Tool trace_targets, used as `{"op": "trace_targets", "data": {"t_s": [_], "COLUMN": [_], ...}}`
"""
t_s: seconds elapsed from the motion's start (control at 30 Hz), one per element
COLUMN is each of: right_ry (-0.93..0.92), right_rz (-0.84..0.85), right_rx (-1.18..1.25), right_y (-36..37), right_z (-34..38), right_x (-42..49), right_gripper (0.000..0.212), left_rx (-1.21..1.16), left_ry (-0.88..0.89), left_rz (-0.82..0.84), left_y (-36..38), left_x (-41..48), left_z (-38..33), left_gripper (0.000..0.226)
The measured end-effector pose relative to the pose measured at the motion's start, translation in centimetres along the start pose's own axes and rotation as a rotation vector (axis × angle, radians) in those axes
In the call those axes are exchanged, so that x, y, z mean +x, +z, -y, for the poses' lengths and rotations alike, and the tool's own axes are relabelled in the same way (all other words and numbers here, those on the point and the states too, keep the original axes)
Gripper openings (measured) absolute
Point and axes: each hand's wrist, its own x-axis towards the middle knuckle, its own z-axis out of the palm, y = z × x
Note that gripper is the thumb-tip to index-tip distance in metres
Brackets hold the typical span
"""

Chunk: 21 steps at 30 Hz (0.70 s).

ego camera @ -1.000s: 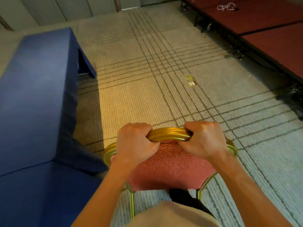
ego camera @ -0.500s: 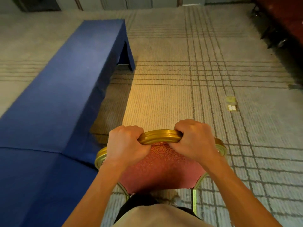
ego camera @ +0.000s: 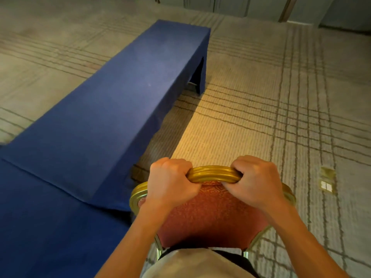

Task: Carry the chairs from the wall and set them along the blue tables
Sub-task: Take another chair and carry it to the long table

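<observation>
A chair (ego camera: 212, 215) with a gold rounded frame and red patterned padding is right in front of me, seen from above and behind its backrest. My left hand (ego camera: 170, 184) grips the left part of the gold top rail, and my right hand (ego camera: 256, 182) grips the right part. A long table under a blue cloth (ego camera: 120, 101) stretches away on my left. A second blue-covered table (ego camera: 40, 227) joins it at the lower left. The chair's left edge is close to the corner where the two tables meet. The chair's seat and feet are hidden.
Beige carpet with dark crossing lines (ego camera: 261, 117) spreads to the right of the tables. A brass floor outlet plate (ego camera: 327, 180) sits in the carpet at the right. Wall panels (ego camera: 261, 9) run along the far end of the room.
The view has swung left, so the blue tables fill more of the frame and the red platforms at the right are gone. Both hands keep the same grip on the chair's rail.
</observation>
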Motion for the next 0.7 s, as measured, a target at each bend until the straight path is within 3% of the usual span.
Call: {"op": "trace_targets", "data": {"t_s": [0.47,0.7], "right_ry": [-0.201,-0.332], "right_rz": [0.098,0.172], "right_rx": [0.138,0.257], "right_y": [7.5,13.5], "right_z": [-3.4,-6.7], "right_x": [17.0,26.6], "right_gripper": [0.024,0.018], "left_rx": [0.102,0.226], "left_ry": [-0.180,-0.388], "left_rz": [-0.060,-0.081], "left_y": [2.0,4.6], "left_x": [11.4,17.3], "left_z": [7.9,10.9], "left_gripper": [0.043,0.040]}}
